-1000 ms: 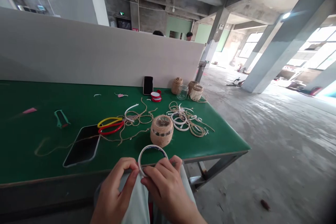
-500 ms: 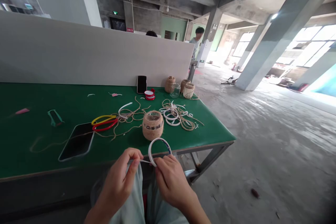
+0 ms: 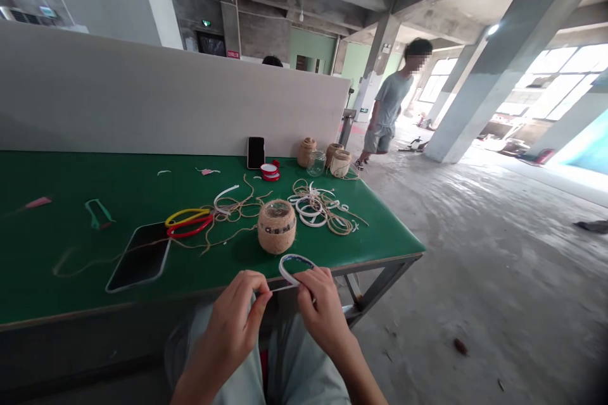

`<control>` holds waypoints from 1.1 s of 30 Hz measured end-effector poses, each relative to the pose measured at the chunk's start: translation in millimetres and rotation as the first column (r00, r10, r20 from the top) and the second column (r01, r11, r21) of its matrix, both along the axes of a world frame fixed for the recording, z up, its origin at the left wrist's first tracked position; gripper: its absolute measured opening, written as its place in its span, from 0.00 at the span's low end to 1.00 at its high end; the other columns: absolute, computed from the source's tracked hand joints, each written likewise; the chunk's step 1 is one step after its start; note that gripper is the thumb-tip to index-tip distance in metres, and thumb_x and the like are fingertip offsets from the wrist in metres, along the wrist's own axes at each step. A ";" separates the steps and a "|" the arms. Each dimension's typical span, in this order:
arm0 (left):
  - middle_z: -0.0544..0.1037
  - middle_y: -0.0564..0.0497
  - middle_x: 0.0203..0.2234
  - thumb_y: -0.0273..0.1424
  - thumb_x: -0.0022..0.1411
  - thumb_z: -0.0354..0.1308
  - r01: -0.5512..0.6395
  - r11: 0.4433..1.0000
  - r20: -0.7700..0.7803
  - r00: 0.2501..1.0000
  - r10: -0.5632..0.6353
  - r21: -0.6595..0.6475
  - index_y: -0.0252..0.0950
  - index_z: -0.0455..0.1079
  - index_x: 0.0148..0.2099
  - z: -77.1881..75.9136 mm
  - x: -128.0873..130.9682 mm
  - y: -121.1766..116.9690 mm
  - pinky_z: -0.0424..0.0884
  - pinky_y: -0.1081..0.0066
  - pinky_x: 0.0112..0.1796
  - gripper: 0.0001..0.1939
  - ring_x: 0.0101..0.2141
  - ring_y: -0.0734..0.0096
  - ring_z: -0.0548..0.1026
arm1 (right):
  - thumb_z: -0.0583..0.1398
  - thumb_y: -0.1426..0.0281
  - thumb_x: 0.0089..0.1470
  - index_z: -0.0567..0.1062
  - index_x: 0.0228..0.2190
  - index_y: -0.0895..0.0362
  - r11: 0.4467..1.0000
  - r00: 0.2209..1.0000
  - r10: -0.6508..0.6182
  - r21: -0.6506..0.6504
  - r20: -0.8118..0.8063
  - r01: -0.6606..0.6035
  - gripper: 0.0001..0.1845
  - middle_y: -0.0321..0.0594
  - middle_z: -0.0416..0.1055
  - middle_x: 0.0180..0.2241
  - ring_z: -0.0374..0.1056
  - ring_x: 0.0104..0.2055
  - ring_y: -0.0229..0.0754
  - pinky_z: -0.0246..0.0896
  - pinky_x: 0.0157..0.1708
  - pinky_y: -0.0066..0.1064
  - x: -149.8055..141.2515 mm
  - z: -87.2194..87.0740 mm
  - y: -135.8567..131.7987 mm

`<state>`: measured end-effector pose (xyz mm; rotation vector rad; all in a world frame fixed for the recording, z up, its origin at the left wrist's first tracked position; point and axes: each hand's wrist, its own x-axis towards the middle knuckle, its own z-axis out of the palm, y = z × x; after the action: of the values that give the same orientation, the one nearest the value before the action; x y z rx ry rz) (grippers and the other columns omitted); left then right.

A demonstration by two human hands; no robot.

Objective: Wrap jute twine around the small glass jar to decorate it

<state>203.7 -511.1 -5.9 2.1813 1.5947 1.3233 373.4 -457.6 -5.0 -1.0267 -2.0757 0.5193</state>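
Note:
My right hand (image 3: 325, 309) grips a narrow white roll of tape (image 3: 287, 272) just off the table's front edge, above my lap. A thin end of this tape is pinched between the thumb and finger of my left hand (image 3: 238, 316), and the strip stretches straight between both hands. Behind the roll, a glass jar wrapped in twine (image 3: 277, 242) stands upright on the green table (image 3: 237, 272). A dark patterned band, its detail too small to read, runs round the jar's middle.
Scissors with yellow and red handles (image 3: 190, 232) overlap a phone (image 3: 139, 261) on the left. Tangled twine and white cord (image 3: 327, 212) lie right of the jar. Farther back are a clear jar (image 3: 316, 163), red tape rolls (image 3: 270, 171) and another phone (image 3: 256, 153). A person (image 3: 392, 98) walks beyond.
The tape roll has tilted flatter and shifted slightly right with my right hand. My left hand has also moved a little right, still pinching the strip. The person behind has stepped into fuller view.

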 end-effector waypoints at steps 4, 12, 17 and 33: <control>0.68 0.51 0.28 0.23 0.63 0.47 0.033 0.994 -0.096 0.995 -0.024 0.100 0.38 0.59 0.36 1.1 7.9 -2.4 0.65 0.72 0.32 0.05 0.30 0.71 0.68 | 0.48 0.78 0.52 0.70 0.21 0.56 0.996 0.990 -0.088 -0.016 -0.114 0.087 0.15 0.34 0.65 0.20 0.58 0.26 0.38 0.51 0.34 0.31 -4.5 4.8 5.3; 0.69 0.51 0.26 0.21 0.61 0.48 -0.018 0.977 -0.171 0.984 0.055 0.210 0.38 0.60 0.35 1.6 17.4 -0.8 0.65 0.70 0.31 0.07 0.29 0.69 0.68 | 0.48 0.76 0.50 0.73 0.20 0.56 0.992 0.984 -0.018 -0.126 -0.179 -0.004 0.16 0.35 0.67 0.20 0.59 0.27 0.38 0.52 0.32 0.29 -8.1 9.9 22.8; 0.67 0.51 0.26 0.19 0.59 0.47 -0.048 0.963 -0.039 0.997 0.060 0.266 0.39 0.58 0.35 3.7 5.0 -15.6 0.67 0.70 0.32 0.08 0.30 0.69 0.69 | 0.47 0.71 0.55 0.71 0.24 0.57 0.954 0.921 -0.278 -0.190 -0.274 0.232 0.15 0.31 0.59 0.16 0.52 0.19 0.36 0.46 0.23 0.28 17.4 9.9 47.8; 0.65 0.40 0.56 0.37 0.55 0.60 -0.186 0.982 -0.053 0.981 0.184 -0.031 0.42 0.47 0.64 30.8 -11.5 111.2 0.64 0.55 0.49 0.38 0.54 0.50 0.66 | 0.53 0.78 0.54 0.69 0.48 0.58 0.947 0.930 -0.300 0.180 0.211 0.265 0.19 0.49 0.66 0.43 0.61 0.47 0.50 0.56 0.47 0.43 -4.2 -56.6 111.1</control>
<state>192.1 -399.9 25.0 2.1051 1.8654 1.2846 369.2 -346.4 -61.7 -1.3242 -2.0821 0.0963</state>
